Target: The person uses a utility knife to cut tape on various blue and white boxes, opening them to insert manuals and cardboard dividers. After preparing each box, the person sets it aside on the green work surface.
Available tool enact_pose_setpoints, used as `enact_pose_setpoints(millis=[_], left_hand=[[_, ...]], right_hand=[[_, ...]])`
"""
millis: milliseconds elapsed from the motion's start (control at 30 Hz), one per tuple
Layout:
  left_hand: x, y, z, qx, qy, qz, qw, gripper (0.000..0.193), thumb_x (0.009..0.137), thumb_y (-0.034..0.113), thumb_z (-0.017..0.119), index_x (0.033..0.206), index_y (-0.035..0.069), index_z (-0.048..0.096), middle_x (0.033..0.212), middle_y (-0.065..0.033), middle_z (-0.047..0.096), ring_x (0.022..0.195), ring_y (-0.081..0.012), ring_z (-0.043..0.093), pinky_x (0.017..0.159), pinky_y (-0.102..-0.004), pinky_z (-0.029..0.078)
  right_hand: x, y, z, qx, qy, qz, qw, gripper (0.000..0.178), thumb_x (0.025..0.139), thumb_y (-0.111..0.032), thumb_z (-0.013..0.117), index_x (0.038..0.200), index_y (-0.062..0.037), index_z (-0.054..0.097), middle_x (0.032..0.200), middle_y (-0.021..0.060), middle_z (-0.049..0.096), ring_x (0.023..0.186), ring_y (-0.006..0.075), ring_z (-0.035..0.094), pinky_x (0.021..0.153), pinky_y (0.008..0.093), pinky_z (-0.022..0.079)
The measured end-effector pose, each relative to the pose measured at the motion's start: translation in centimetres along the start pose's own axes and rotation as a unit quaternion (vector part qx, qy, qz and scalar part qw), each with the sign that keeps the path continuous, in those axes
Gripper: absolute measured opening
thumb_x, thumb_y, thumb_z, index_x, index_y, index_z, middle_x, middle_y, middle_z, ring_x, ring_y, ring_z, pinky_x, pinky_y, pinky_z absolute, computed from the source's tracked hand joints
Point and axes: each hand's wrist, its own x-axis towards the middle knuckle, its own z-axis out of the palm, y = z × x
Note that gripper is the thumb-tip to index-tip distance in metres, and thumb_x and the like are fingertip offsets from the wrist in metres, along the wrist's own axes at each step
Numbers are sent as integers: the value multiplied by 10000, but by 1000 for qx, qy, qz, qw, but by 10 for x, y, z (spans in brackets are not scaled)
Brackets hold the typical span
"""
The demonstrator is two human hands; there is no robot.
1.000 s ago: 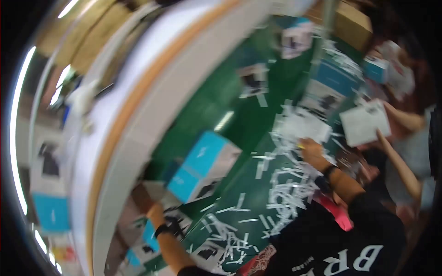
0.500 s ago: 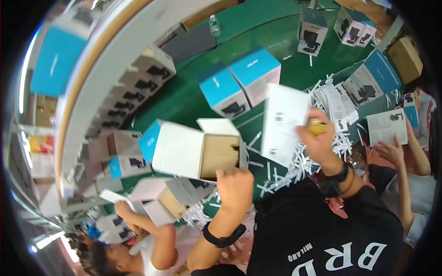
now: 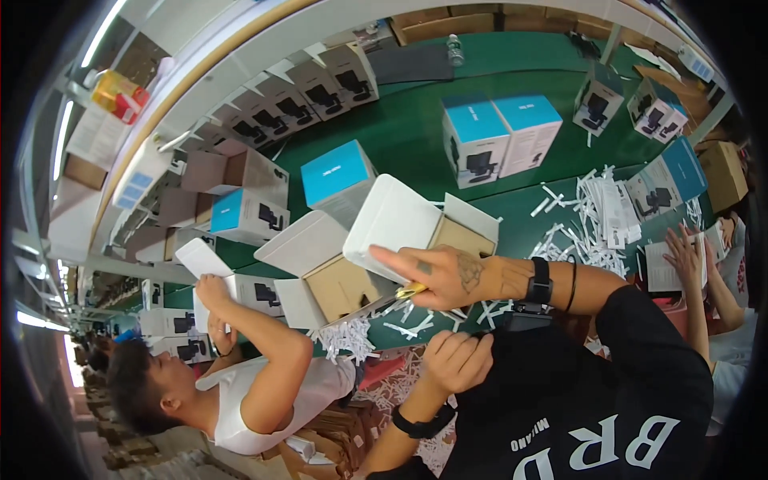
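Observation:
My right hand [image 3: 450, 276] reaches left across the front of an open white carton [image 3: 392, 216]. Its index finger is stretched out at the raised lid flap. A small yellow object [image 3: 411, 290] is held under the finger; its kind is not clear. Brown cardboard lines the carton, whose inside is partly hidden behind my hand. Below, close to my black shirt, my left hand [image 3: 458, 360] is closed in a loose fist, apart from the carton, with nothing showing in it. A second open carton [image 3: 340, 284] stands just to the left, tilted, with its flaps spread.
Blue-topped boxes [image 3: 328, 172] stand on the green table [image 3: 400, 120], with a row of printed boxes [image 3: 320, 84] behind. Shredded paper [image 3: 588, 216] is heaped at the right. One co-worker [image 3: 264, 384] handles a carton at the left; another person's hands [image 3: 684, 260] are at the right.
The view has swung left. My right hand has moved from the right to over the carton, and the white printed sheet has left it. My left hand has let go of the carton's edge.

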Motion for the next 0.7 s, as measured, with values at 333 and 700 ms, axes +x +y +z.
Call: enact_pose_setpoints(millis=[333, 700], left_hand=[[-44, -5, 22, -274, 187, -512, 792, 881, 776, 112, 839, 1494, -23, 345, 1377, -160, 529, 1197, -264, 570, 915, -374, 529], [-56, -12, 37, -364, 144, -528, 753, 1083, 797, 93, 820, 1611, 1, 112, 1566, -192, 320, 1418, -310, 401, 1076, -451, 443]], right_hand=[[-51, 0, 32, -47, 170, 117, 977, 808, 794, 10, 665, 1537, 47, 350, 946, 137, 576, 717, 238, 616, 636, 348, 540], [-90, -24, -4, -64, 41, 143, 987, 706, 800, -78, 666, 1481, -132, 487, 1031, 99, 644, 744, 286, 674, 636, 378, 578]])
